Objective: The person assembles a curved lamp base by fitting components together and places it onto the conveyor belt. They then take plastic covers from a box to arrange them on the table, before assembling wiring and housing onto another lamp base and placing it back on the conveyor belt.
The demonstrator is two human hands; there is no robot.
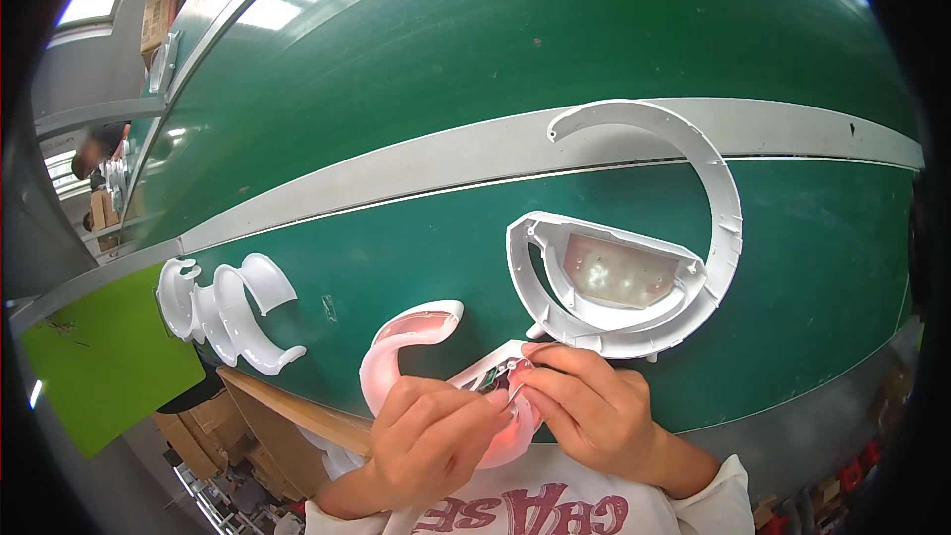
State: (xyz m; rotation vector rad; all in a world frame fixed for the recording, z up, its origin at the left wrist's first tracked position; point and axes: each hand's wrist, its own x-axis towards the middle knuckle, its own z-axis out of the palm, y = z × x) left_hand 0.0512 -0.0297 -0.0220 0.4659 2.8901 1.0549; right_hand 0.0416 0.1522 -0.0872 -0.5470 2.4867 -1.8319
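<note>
A curved, pinkish translucent plastic part lies at the table's front edge, close against my body, with a reddish glow low on it. A white housing piece with a small green circuit board sits across it. My left hand is closed in a pinch beside the board, at a thin whitish wire-like piece. From the other side, my right hand has its fingers closed around the end of the white housing piece, the thumb near the same thin piece. My fingers hide much of the contact.
A large white ring-shaped plastic frame with a windowed panel lies ahead to the right. Several white curved shells stand at the left on the green table. A grey metal strip crosses behind. Another person is far left.
</note>
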